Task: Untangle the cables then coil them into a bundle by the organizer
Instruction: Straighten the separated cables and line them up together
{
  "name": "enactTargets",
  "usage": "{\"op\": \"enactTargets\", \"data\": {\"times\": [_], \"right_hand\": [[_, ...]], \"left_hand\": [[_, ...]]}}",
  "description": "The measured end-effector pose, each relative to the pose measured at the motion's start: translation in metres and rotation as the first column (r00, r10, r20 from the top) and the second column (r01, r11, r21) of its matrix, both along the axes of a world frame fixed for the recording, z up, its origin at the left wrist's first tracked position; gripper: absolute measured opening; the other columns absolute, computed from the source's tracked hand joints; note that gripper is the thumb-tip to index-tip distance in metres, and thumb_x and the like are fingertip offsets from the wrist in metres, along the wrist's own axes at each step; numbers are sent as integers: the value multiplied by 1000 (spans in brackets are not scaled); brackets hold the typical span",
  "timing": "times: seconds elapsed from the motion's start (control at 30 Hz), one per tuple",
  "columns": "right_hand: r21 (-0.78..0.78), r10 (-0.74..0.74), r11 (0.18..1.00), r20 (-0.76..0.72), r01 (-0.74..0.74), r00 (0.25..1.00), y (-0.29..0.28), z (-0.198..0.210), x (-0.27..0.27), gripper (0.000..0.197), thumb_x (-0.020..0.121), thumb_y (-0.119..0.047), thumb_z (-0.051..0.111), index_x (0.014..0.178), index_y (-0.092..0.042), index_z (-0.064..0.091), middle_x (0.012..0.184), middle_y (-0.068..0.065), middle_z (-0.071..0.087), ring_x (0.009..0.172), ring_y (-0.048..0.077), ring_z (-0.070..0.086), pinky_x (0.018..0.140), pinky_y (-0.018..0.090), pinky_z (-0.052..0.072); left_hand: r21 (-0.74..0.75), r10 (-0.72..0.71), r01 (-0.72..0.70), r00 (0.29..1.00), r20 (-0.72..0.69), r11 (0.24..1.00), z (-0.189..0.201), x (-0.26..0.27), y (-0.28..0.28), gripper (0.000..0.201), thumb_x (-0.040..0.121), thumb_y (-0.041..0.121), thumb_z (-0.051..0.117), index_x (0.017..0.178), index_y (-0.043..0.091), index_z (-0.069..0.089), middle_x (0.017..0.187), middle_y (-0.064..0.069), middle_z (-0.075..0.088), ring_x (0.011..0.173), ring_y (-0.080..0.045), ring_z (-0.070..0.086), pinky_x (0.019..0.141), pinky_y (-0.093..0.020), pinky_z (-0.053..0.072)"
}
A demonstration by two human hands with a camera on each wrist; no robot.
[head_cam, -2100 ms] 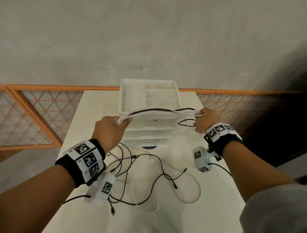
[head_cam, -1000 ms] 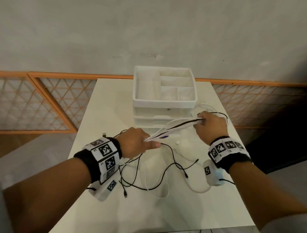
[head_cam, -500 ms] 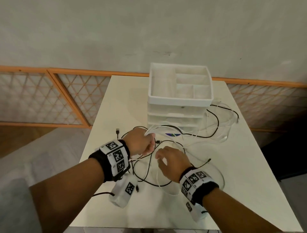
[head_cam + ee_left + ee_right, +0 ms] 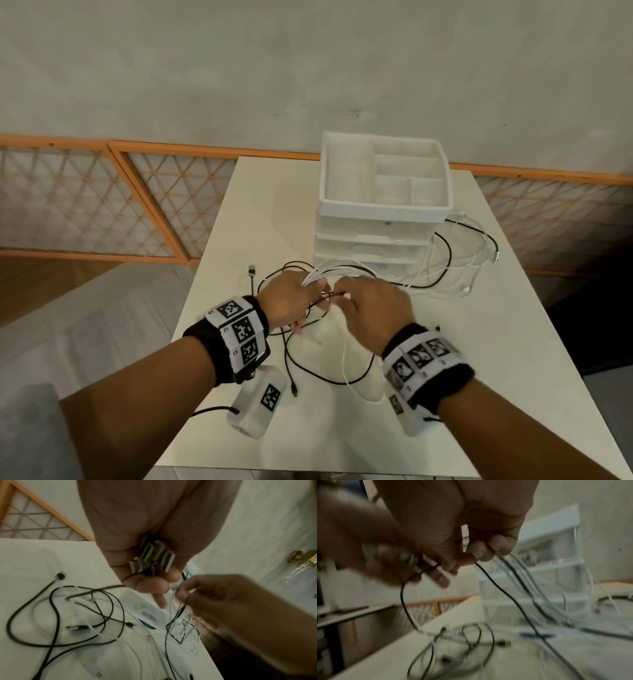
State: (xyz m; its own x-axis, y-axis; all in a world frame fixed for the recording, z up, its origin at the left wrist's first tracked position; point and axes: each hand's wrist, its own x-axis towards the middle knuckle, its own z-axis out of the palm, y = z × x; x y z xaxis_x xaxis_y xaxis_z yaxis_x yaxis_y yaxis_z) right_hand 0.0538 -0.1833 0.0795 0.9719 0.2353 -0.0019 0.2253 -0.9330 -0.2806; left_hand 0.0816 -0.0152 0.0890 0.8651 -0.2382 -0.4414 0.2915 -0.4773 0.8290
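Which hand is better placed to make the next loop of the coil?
The right hand, probably. The left hand already grips the gathered plug ends, so it should anchor, while the right pinches the cables beside it and is free to loop them.

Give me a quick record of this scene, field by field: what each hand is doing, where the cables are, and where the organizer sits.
left hand: grips a bunch of cable plugs
right hand: pinches cable strands close to the left hand
cables: black and white, partly lifted, the rest loose on the table, some trailing beside the organizer
organizer: white, with drawers, at the table's far side
bundle: not yet coiled
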Motion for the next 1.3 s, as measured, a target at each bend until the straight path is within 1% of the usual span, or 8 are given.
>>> {"op": "enactTargets", "data": {"times": [0.23,0.6,0.7,0.83,0.93,1.03,1.23,1.3], "right_hand": [[368,-276,917,297,157,914,-63,68,17,14,93,-39,62,90,-27,66,60,-9,62,63,22,62,65,38,55],[612,-595,716,285,336,751,-126,97,33,26,97,-49,52,98,-27,66,89,-5,73,84,11,64,68,17,43],[641,-626,681,259,354,736,-138,96,42,24,95,-55,50,94,-34,61,93,-7,71,86,19,67,77,30,53],[656,-684,638,243,403,687,-157,100,60,37,89,-67,44,89,-32,56,90,-5,70,84,29,70,84,39,54],[683,-686,620,233,386,689,-165,108,74,35,87,-68,47,91,-35,57,99,-8,71,80,25,71,85,33,55],[698,-662,628,248,344,707,-169,116,81,34,96,-51,53,109,-21,61,113,-7,68,53,-2,65,54,1,40],[732,-619,645,331,219,712,-173,119,83,33,94,-54,56,115,-28,58,142,-18,54,51,6,66,58,17,50],[745,-623,632,326,213,711,-174,117,83,34,92,-55,59,109,-26,59,131,-31,55,57,9,68,61,25,56]], "left_hand": [[-108,59,-57,998,17,993,7,9,-1,38,104,31,44,86,6,66,59,-1,48,39,-11,42,38,-21,36],[14,-68,67,989,132,998,3,10,-6,44,104,32,42,70,9,57,70,-6,58,52,-4,47,52,-11,37],[61,-87,79,987,135,995,2,9,-4,48,105,34,38,74,5,60,75,-1,64,60,-1,51,54,-11,38],[-10,-81,81,996,-24,997,-3,9,0,48,102,47,39,76,11,58,72,-3,70,77,-17,60,75,-31,43],[-127,-4,-20,983,-184,992,2,5,-2,43,101,48,42,77,13,52,62,-5,53,62,-22,63,65,-33,50],[-164,31,-56,988,-153,985,7,6,-4,41,101,46,44,78,12,48,56,-2,42,42,-15,41,45,-24,34],[-162,78,-99,988,-131,982,11,11,-5,43,99,48,48,76,12,43,52,0,43,39,-12,34,38,-16,20],[-148,74,-93,989,-131,985,10,11,-4,45,96,52,49,77,12,41,53,-1,44,40,-12,35,37,-15,20]]}}
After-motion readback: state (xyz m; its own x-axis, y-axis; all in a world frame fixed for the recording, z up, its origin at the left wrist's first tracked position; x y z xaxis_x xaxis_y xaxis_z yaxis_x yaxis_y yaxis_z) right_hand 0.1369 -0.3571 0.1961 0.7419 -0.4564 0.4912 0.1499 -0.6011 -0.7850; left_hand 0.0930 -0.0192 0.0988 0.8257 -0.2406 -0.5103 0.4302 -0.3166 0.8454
